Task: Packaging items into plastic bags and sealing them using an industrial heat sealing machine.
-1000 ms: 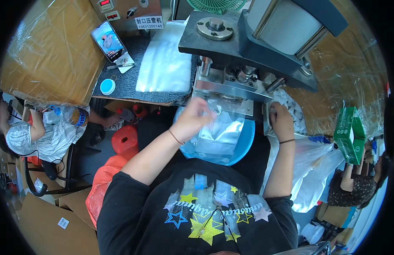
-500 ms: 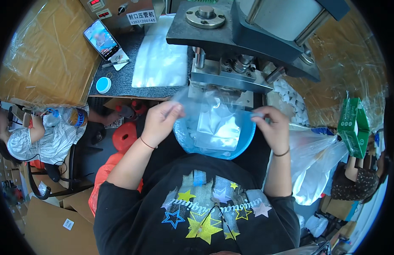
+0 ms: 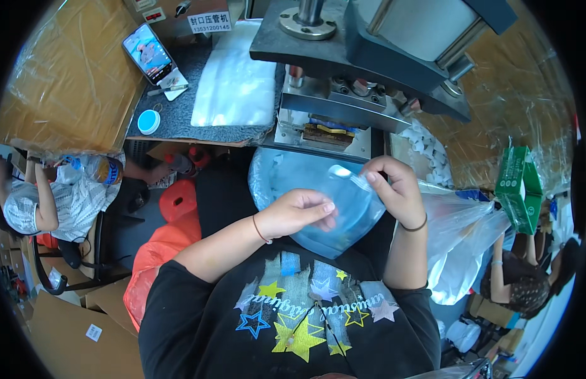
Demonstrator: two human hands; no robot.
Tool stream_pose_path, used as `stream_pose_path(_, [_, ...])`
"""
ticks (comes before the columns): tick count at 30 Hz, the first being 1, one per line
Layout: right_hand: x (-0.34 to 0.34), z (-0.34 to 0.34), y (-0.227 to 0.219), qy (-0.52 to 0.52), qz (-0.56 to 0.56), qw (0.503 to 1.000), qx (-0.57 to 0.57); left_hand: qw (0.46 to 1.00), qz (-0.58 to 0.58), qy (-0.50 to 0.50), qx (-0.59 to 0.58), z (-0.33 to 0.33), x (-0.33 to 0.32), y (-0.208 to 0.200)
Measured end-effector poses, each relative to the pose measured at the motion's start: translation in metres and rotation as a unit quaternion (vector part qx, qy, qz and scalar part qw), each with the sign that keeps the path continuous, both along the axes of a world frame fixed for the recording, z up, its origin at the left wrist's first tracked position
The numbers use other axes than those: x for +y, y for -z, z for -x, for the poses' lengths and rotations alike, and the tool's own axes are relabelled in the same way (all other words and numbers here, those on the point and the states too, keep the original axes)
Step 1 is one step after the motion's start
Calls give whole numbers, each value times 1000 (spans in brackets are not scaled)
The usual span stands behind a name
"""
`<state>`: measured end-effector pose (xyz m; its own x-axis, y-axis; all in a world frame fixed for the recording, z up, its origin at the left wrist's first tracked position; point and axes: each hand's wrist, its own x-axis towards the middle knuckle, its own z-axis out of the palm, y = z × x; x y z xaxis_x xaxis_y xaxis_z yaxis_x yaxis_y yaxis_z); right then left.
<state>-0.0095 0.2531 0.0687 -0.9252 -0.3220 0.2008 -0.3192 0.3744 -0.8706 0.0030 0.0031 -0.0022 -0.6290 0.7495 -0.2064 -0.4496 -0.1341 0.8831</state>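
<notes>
My right hand (image 3: 397,189) pinches the top corner of a clear plastic pouch (image 3: 353,205), where a small whitish ribbed part shows by the fingertips. Lower and to the left, my left hand (image 3: 299,213) has thumb and fingers closed together against the pouch's side. What lies between those fingertips is hidden. Beneath both hands, on my lap, rests a blue basin (image 3: 262,180) with clear film inside. Straight ahead stands a press machine (image 3: 343,101), its upper bar raised over a metal plate (image 3: 292,131) with coloured blocks.
Flat clear bags (image 3: 236,88) lie on the dark table mat (image 3: 173,120), beside a propped phone (image 3: 147,54) and a blue-lidded jar (image 3: 149,122). White pieces (image 3: 426,145) are heaped right of the press. A filled plastic bag (image 3: 457,240) hangs at right. Other people sit on both sides.
The press bar has risen, exposing the blocks below it. My left hand has come down and right, closer to my right hand. The silvery pouch over the basin is out of sight.
</notes>
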Motion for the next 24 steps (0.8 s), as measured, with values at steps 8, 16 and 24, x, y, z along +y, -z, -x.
stream_pose_path(8, [71,34,24,232,-400,871,167,995,-1,0,-103,25,-1,6])
stream_pose_path(16, [76,45,52,266,-383,882,73,990,-40,-85,-104,71,-12,15])
stream_pose_path(24, [90,22,37,224,-320,902,183,433,547,-252,670,102,-97,14])
